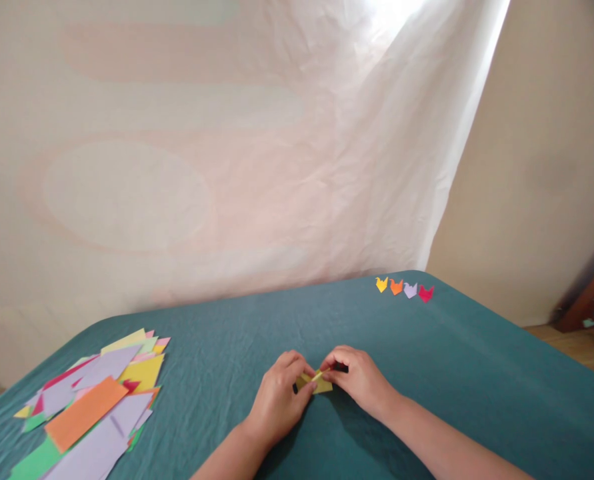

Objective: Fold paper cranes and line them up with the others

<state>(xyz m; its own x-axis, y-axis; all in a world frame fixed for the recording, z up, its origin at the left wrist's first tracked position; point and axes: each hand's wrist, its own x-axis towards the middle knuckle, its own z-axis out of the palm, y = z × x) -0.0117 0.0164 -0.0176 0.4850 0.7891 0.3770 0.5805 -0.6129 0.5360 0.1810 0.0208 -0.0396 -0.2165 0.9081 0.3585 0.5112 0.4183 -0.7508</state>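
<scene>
My left hand and my right hand meet low on a teal-covered table. Between their fingertips lies a small folded yellow paper, resting on the cloth. Both hands pinch it, the left from the left side and the right from the right, with fingers curled. Most of the paper is hidden under the fingers. At the table's far right edge sits a row of several small folded paper figures: yellow, orange, lilac and red.
A loose pile of coloured paper sheets (orange, lilac, yellow, green, pink) lies at the table's left front. A white cloth hangs behind the table. A beige wall and wooden floor show at the right.
</scene>
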